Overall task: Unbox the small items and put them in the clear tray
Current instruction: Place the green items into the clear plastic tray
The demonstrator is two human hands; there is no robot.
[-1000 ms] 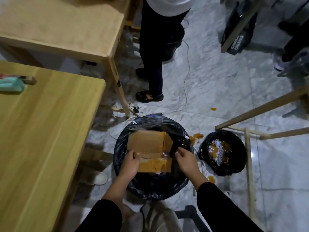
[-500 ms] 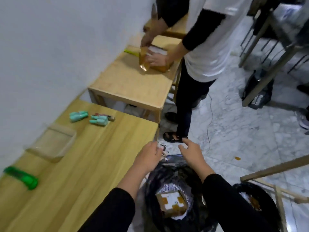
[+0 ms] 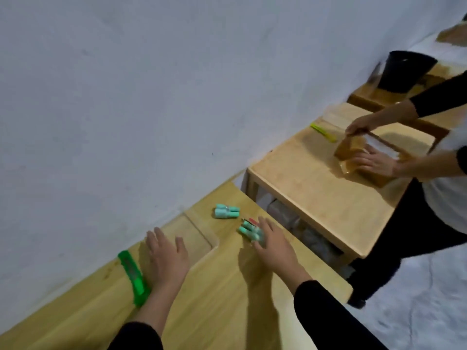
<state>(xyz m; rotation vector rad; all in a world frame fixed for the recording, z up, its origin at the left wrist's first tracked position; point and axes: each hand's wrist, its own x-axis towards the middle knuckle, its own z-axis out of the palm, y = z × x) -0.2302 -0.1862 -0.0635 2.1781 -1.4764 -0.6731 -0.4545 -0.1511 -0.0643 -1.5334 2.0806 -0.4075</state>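
Note:
A clear tray [image 3: 199, 229] sits on the wooden table [image 3: 227, 299] against the white wall. My left hand [image 3: 166, 258] hovers open over the tray's near left end. Two bundles of small teal items lie to the tray's right: one bundle [image 3: 226, 211] further back, another bundle [image 3: 249, 231] closer. My right hand [image 3: 274, 242] reaches onto the closer bundle, fingers spread over it; whether it grips the bundle is unclear.
A green box cutter [image 3: 132, 276] lies left of my left hand. On the neighbouring wooden table [image 3: 316, 185] another person's hands work on a cardboard box [image 3: 353, 157], beside a yellow cutter [image 3: 323, 132]. A black bin [image 3: 404, 72] stands further back. Marble floor at right.
My view swung up from the floor bin to the table. Both hands left the bin with the discarded box and reached over the table, left to the tray, right to the teal bundle.

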